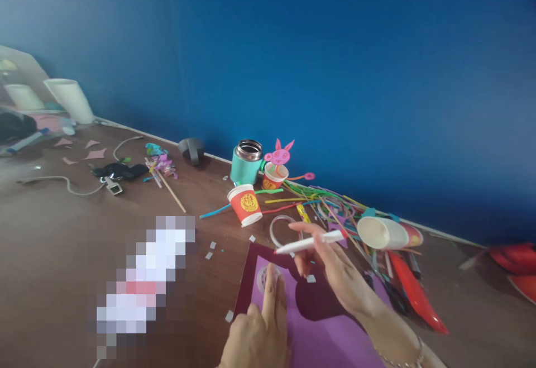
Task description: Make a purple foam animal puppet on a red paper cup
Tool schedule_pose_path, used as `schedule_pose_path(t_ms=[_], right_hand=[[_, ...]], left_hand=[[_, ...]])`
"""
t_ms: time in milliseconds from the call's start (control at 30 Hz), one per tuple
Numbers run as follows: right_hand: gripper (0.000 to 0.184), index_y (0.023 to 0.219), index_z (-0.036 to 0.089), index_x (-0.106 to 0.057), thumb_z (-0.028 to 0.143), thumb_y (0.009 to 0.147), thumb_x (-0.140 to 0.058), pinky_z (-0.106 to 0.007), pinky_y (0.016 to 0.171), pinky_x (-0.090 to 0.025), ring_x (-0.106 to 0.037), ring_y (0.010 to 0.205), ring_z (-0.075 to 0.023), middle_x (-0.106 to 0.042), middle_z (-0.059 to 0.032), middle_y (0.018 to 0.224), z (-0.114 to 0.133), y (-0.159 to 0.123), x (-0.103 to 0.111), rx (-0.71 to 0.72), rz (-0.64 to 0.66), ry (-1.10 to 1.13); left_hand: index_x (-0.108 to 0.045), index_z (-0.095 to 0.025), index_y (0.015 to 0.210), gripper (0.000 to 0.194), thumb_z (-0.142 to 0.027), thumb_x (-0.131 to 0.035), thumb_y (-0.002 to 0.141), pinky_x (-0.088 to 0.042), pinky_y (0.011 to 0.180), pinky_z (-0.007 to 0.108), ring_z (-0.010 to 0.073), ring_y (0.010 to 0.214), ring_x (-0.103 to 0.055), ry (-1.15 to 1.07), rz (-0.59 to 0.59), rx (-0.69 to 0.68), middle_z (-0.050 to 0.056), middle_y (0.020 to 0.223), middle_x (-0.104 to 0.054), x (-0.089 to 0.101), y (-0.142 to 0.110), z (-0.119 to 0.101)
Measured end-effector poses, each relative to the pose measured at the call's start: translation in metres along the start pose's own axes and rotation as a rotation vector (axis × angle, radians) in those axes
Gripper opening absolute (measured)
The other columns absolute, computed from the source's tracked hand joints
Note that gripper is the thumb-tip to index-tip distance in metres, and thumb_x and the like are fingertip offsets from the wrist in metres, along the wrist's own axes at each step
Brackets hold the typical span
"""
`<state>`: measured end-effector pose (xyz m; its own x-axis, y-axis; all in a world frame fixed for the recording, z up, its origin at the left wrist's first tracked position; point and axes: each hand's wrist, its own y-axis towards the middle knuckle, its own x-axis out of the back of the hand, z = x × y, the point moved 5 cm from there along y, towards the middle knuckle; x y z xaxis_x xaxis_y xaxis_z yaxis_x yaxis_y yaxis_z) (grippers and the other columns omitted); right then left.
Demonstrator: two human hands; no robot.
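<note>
Purple paper sheet (330,343) is bearing a clear round disc (262,280); left hand (257,326) is pressing, grip I can't tell; uneven pressure risks slipping. Right hand (337,270) is clamping a white, red-ended marker (307,244).

Single head-worn view: you are wearing the camera, and it is looking forward and down from above your hands, across the brown wooden table (209,312) toward the smooth blue wall (293,77). Your bare left hand (257,323) and bare right hand (337,270) are reaching in from the lower edge, near the lens. The thin white strip (125,128) along the wall's foot is sloping down from left to right.
</note>
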<state>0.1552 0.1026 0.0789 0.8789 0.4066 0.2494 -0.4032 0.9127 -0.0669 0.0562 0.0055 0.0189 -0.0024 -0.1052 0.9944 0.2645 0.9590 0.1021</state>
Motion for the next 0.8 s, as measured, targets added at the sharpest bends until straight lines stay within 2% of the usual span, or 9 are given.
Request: schedule_pose_path(t_ms=[100,167,300,600,800], right_hand=[[0.039,0.085,0.02,-0.061,0.05,0.09,-0.036,-0.025,0.063,-0.046,-0.053,0.064,-0.0138,-0.054,0.0001,0.065,0.0,0.015,-0.013,0.024,0.026,-0.109],[0.038,0.074,0.019,-0.059,0.048,0.089,-0.04,-0.024,0.06,-0.044,-0.051,0.062,-0.0128,-0.051,0.0011,0.063,-0.005,0.023,-0.024,-0.005,0.094,-0.138],[0.033,0.073,0.018,-0.054,0.046,0.087,-0.046,-0.022,0.054,-0.04,-0.049,0.057,-0.0113,-0.05,0.0026,0.06,-0.014,0.035,-0.04,-0.023,0.17,-0.18],[0.034,0.067,0.019,-0.055,0.037,0.091,-0.04,-0.024,0.064,-0.04,-0.052,0.064,-0.0133,-0.056,0.0004,0.065,-0.008,0.045,-0.057,0.178,0.274,-0.402],[0.036,0.068,0.018,-0.058,0.039,0.091,-0.04,-0.023,0.06,-0.04,-0.054,0.063,-0.013,-0.057,0.0,0.065,-0.014,0.049,-0.059,0.142,0.292,-0.415]], left_hand=[[-0.046,-0.018,0.133,0.062,-0.036,-0.059,0.075,-0.049,0.037,0.028,0.0142,0.045,-0.059,0.03,0.012,0.004,0.021,0.139,-0.04,-0.003,0.001,-0.001],[-0.046,-0.018,0.133,0.059,-0.031,-0.056,0.077,-0.049,0.036,0.027,0.0127,0.042,-0.057,0.053,0.008,0.003,0.021,0.139,-0.04,-0.003,0.001,-0.001],[-0.046,-0.021,0.133,0.058,-0.02,-0.054,0.076,-0.048,0.036,0.024,0.0101,0.04,-0.056,0.073,0.011,0.009,0.02,0.138,-0.041,-0.005,0.0,-0.001],[-0.044,-0.022,0.134,0.058,-0.02,-0.054,0.077,-0.047,0.038,0.024,0.0108,0.041,-0.058,0.004,0.03,0.009,0.024,0.138,-0.041,-0.005,-0.002,-0.002],[-0.044,-0.024,0.134,0.058,-0.023,-0.053,0.077,-0.047,0.038,0.025,0.0112,0.043,-0.058,-0.037,0.021,0.027,0.024,0.14,-0.039,-0.003,-0.002,-0.001]])
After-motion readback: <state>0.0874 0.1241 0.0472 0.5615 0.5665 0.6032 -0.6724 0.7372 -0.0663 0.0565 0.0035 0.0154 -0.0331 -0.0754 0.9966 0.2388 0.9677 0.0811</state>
